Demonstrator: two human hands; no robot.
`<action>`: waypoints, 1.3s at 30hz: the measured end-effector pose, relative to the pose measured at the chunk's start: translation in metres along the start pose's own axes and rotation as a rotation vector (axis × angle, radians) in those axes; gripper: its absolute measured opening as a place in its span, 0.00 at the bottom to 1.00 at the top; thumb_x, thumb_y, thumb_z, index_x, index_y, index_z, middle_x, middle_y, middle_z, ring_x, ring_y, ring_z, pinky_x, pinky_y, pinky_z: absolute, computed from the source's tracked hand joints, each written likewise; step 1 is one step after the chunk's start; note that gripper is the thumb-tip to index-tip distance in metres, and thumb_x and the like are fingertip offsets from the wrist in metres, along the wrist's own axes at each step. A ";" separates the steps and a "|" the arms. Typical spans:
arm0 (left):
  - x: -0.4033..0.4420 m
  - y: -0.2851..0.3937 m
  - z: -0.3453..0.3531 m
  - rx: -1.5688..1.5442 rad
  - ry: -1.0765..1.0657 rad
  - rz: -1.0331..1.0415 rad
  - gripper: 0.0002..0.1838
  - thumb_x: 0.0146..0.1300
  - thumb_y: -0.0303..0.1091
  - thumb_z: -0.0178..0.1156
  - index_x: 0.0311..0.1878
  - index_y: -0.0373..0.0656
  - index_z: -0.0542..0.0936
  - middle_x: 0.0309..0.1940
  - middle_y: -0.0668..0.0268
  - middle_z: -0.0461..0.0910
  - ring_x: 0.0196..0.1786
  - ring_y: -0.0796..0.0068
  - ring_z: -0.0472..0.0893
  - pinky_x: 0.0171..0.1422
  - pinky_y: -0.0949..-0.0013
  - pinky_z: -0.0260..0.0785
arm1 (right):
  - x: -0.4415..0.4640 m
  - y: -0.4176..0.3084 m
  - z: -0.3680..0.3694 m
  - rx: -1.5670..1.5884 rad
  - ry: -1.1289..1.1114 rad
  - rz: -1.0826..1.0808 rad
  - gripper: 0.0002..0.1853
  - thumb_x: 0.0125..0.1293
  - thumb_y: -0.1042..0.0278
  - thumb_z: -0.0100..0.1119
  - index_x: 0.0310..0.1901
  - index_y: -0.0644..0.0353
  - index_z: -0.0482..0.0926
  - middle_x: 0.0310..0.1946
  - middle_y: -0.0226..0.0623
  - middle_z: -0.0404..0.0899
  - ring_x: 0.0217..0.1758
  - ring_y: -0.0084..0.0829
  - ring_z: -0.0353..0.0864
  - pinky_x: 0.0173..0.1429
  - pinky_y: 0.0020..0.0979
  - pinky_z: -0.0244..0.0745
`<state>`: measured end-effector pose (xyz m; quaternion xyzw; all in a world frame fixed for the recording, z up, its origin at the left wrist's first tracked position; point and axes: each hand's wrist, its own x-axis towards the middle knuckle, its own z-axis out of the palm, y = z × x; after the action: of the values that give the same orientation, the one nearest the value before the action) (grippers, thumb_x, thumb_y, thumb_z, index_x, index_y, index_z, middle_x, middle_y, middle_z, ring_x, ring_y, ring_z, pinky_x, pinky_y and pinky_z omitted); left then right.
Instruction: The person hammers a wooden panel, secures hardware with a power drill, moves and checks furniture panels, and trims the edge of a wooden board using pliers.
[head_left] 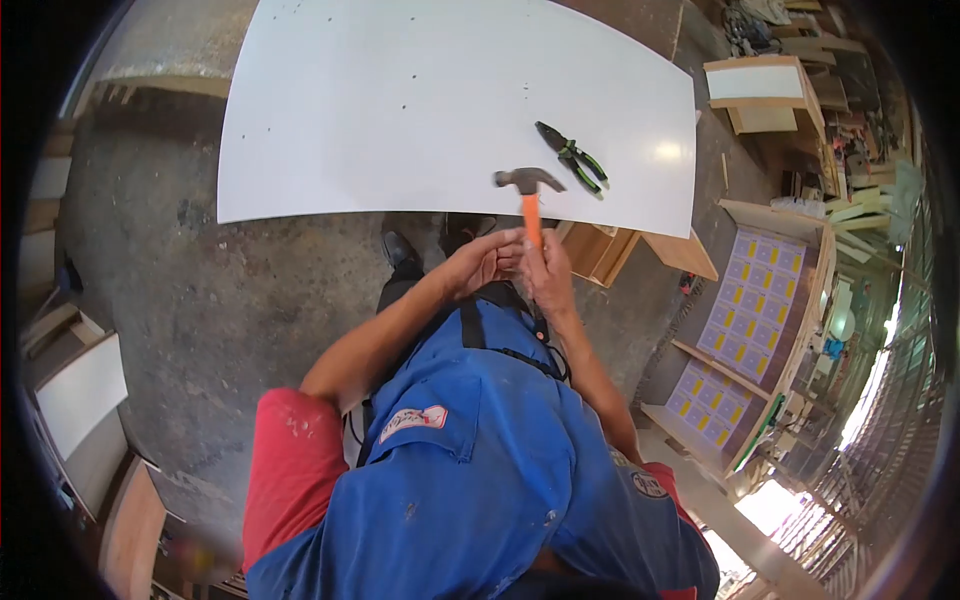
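My right hand (pixel 548 278) is closed around the orange handle of a claw hammer (pixel 532 205). The hammer stands head up, its dark metal head over the near edge of a white panel (pixel 450 110). Close beside the handle, my left hand (pixel 482 264) is cupped with curled fingers, their tips against or very near my right hand. Whatever those fingers may hold is too small or hidden to make out. On the panel, beyond the hammer to the right, lies a pair of black and green pliers (pixel 572 157).
Several small dark marks dot the panel. Under its near right edge is a wooden drawer-like piece (pixel 598 252). At right stands a wooden cabinet frame (pixel 775 215) with yellow-and-lilac patterned sheets. Scrap wood (pixel 865 205) lies beyond; white-faced boards (pixel 85 385) stand at left.
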<state>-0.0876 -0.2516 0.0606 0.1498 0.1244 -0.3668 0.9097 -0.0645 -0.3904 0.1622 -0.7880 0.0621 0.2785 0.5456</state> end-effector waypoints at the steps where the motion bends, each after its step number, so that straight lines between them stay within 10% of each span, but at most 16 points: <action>1: -0.009 0.001 0.012 0.031 -0.028 0.178 0.21 0.73 0.46 0.53 0.60 0.40 0.75 0.50 0.60 0.82 0.45 0.70 0.84 0.51 0.64 0.77 | 0.002 0.002 0.000 0.116 -0.096 0.101 0.11 0.74 0.62 0.51 0.42 0.62 0.74 0.22 0.37 0.70 0.28 0.33 0.74 0.35 0.38 0.71; 2: -0.017 0.008 0.027 0.063 -0.058 0.355 0.22 0.73 0.44 0.53 0.61 0.38 0.73 0.48 0.60 0.83 0.44 0.69 0.84 0.50 0.64 0.77 | 0.007 0.006 0.000 0.136 -0.084 0.092 0.11 0.74 0.62 0.51 0.42 0.62 0.74 0.22 0.37 0.70 0.28 0.33 0.74 0.35 0.38 0.71; 4: -0.015 0.020 0.048 0.175 0.227 0.502 0.20 0.73 0.43 0.54 0.58 0.37 0.74 0.38 0.61 0.83 0.39 0.67 0.84 0.49 0.62 0.77 | 0.024 0.008 -0.005 -0.507 -0.009 -0.577 0.09 0.71 0.65 0.54 0.40 0.62 0.76 0.24 0.39 0.75 0.31 0.43 0.78 0.38 0.41 0.73; 10: -0.034 0.063 0.013 0.131 0.605 0.837 0.08 0.72 0.34 0.54 0.48 0.41 0.72 0.25 0.69 0.72 0.26 0.78 0.73 0.33 0.72 0.70 | 0.108 0.005 -0.068 -0.748 0.571 -0.777 0.18 0.64 0.61 0.63 0.53 0.56 0.75 0.51 0.43 0.76 0.56 0.46 0.74 0.58 0.46 0.70; 13: -0.039 0.095 0.004 0.259 0.701 0.882 0.09 0.70 0.31 0.53 0.49 0.40 0.71 0.25 0.70 0.70 0.24 0.81 0.70 0.29 0.74 0.65 | 0.124 0.007 -0.083 -0.945 0.424 -0.558 0.34 0.58 0.58 0.69 0.65 0.53 0.69 0.64 0.43 0.67 0.64 0.51 0.67 0.65 0.52 0.66; 20: -0.025 0.132 -0.009 0.642 1.040 0.927 0.08 0.65 0.28 0.52 0.47 0.40 0.74 0.23 0.73 0.68 0.22 0.84 0.66 0.28 0.75 0.61 | 0.162 0.001 -0.112 -1.030 0.191 -0.614 0.30 0.57 0.56 0.69 0.61 0.54 0.74 0.57 0.44 0.74 0.55 0.51 0.75 0.61 0.46 0.72; 24: -0.005 0.143 -0.020 0.899 1.213 1.044 0.22 0.61 0.28 0.52 0.58 0.34 0.74 0.43 0.55 0.79 0.45 0.60 0.79 0.55 0.61 0.71 | 0.179 -0.021 -0.128 -1.021 -0.015 -0.621 0.21 0.59 0.57 0.62 0.51 0.59 0.79 0.41 0.45 0.82 0.41 0.39 0.83 0.47 0.39 0.78; 26: 0.001 0.138 -0.010 1.021 1.357 1.121 0.24 0.60 0.28 0.54 0.61 0.35 0.73 0.49 0.52 0.77 0.52 0.57 0.76 0.60 0.59 0.69 | 0.174 -0.037 -0.134 -0.686 -0.326 -0.145 0.17 0.63 0.58 0.60 0.47 0.61 0.79 0.28 0.36 0.80 0.30 0.29 0.80 0.41 0.32 0.76; 28: 0.003 0.128 -0.001 1.322 1.600 1.223 0.28 0.60 0.29 0.58 0.66 0.37 0.71 0.60 0.46 0.73 0.65 0.52 0.72 0.69 0.56 0.64 | 0.182 -0.023 -0.143 -0.653 -0.442 -0.243 0.16 0.67 0.58 0.59 0.47 0.62 0.79 0.24 0.30 0.79 0.26 0.21 0.76 0.37 0.27 0.74; 31: 0.004 0.095 0.019 1.321 1.517 1.217 0.27 0.60 0.28 0.61 0.64 0.41 0.73 0.61 0.49 0.73 0.67 0.51 0.69 0.71 0.56 0.63 | 0.176 -0.031 -0.150 -0.456 -0.845 -0.160 0.18 0.70 0.60 0.57 0.53 0.65 0.79 0.35 0.32 0.83 0.34 0.21 0.79 0.39 0.27 0.75; 39: 0.044 -0.003 0.028 1.598 1.311 0.895 0.31 0.53 0.30 0.65 0.64 0.49 0.74 0.72 0.53 0.62 0.77 0.46 0.55 0.78 0.44 0.48 | 0.206 -0.022 -0.146 -0.470 -1.067 0.082 0.26 0.68 0.61 0.60 0.63 0.68 0.73 0.42 0.40 0.84 0.40 0.29 0.84 0.41 0.32 0.82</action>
<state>-0.0553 -0.2918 0.0710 0.8844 0.2429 0.1675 0.3616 0.1709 -0.4697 0.1128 -0.6355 -0.2545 0.6642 0.3005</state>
